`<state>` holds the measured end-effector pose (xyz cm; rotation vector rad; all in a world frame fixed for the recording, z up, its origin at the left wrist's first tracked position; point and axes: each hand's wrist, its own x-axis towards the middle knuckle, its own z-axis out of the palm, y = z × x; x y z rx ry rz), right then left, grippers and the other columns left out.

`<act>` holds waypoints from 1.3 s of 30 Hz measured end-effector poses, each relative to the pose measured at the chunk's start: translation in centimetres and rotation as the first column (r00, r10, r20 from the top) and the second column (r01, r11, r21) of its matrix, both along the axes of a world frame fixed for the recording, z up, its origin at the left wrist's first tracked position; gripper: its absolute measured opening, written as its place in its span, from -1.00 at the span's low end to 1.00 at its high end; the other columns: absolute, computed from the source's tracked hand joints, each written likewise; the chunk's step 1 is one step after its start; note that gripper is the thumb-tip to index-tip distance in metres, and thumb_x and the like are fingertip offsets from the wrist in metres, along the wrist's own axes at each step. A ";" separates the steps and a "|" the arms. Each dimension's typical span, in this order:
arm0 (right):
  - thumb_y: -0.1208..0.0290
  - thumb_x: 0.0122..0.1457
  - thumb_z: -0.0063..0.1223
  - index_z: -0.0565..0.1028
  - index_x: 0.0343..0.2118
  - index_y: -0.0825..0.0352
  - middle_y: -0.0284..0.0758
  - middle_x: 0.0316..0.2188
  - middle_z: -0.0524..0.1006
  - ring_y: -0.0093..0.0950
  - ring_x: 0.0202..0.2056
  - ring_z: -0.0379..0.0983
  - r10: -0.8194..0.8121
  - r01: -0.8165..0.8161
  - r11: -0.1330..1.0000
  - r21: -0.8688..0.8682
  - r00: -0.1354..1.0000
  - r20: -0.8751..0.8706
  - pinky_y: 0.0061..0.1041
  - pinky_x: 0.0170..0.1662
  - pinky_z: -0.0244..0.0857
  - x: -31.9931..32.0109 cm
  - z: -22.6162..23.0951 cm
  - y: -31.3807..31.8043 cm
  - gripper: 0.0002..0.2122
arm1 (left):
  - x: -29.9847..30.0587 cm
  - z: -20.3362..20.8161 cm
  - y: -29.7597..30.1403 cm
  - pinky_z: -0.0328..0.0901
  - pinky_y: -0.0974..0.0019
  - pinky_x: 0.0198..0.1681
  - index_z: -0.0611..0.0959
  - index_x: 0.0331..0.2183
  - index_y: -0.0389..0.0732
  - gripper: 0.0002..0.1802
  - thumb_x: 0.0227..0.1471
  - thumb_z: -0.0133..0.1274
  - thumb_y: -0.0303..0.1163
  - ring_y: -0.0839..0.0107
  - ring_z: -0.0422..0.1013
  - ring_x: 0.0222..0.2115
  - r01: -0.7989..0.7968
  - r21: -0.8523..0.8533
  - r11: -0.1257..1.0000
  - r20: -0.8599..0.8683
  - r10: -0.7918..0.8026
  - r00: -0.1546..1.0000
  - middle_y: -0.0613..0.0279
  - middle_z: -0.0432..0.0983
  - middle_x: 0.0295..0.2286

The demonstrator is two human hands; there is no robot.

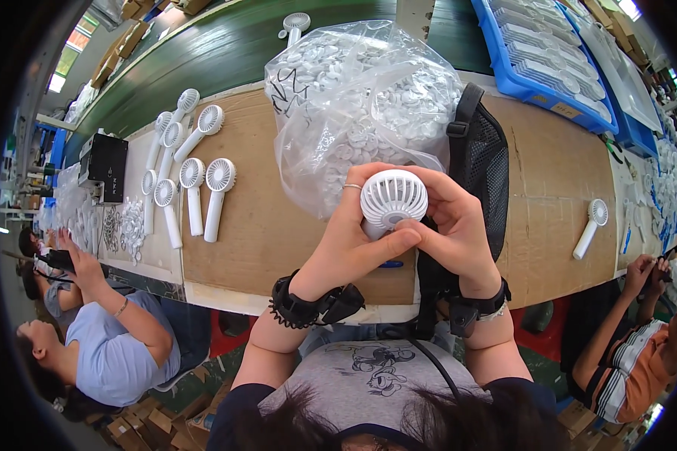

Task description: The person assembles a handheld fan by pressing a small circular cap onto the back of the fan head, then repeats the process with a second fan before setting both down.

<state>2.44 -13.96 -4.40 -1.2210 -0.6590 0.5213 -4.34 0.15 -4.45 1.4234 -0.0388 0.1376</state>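
A white handheld fan [394, 194] is held up between my two hands, its slotted round head turned toward me. My left hand [344, 239] wraps round its left side, and my right hand [457, 229] closes on the right side. Both thumbs press together at the lower edge of the head; the handle is mostly hidden. Just beyond my hands stands a large clear plastic bag [353, 113] full of small white parts. Beside my right hand lies a black mesh bag with straps [483, 154]. Black bands circle both my wrists.
Several white handheld fans [220, 177] lie on cardboard at the left, near a black box [104, 167]. One fan [593, 218] lies to the right, another [297, 22] at the back. A blue crate [564, 98] holds clear trays. Co-workers sit at both sides.
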 end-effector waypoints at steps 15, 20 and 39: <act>0.50 -0.08 0.17 0.29 -0.10 0.49 -0.27 -0.25 0.44 -0.57 -0.19 0.37 -0.035 0.041 0.998 -0.045 0.990 0.134 -0.60 -0.12 0.25 -0.2 0.0 -0.2 -0.55 | 0.0 -0.6 0.0 0.25 0.51 -0.26 0.38 -0.19 -0.28 -0.41 -0.27 0.28 -0.28 0.62 0.31 -0.30 0.011 -0.055 0.998 -0.048 -0.013 0.999 0.34 0.40 -0.34; 0.50 -0.07 0.14 0.31 -0.10 0.49 -0.26 -0.27 0.46 -0.57 -0.23 0.40 -0.055 0.057 0.998 -0.011 0.988 0.141 -0.58 -0.15 0.29 0.0 -0.2 0.0 -0.57 | 0.2 -1.1 -0.2 0.25 0.52 -0.27 0.39 -0.18 -0.29 -0.42 -0.24 0.26 -0.29 0.62 0.31 -0.32 -0.017 -0.044 0.999 -0.013 0.016 1.000 0.34 0.40 -0.35; 0.56 0.09 -0.19 0.21 0.00 0.48 -0.24 -0.27 0.43 -0.56 -0.19 0.32 -0.031 0.037 0.988 0.149 0.999 -0.037 -0.56 -0.08 0.15 -0.1 0.8 -0.1 -0.63 | -0.3 0.0 1.9 -0.03 0.54 -0.84 0.31 -0.24 -0.20 -0.41 -0.03 -0.25 0.17 0.61 0.02 -0.87 0.149 -0.706 0.693 -0.021 -0.231 0.973 0.33 0.17 -0.78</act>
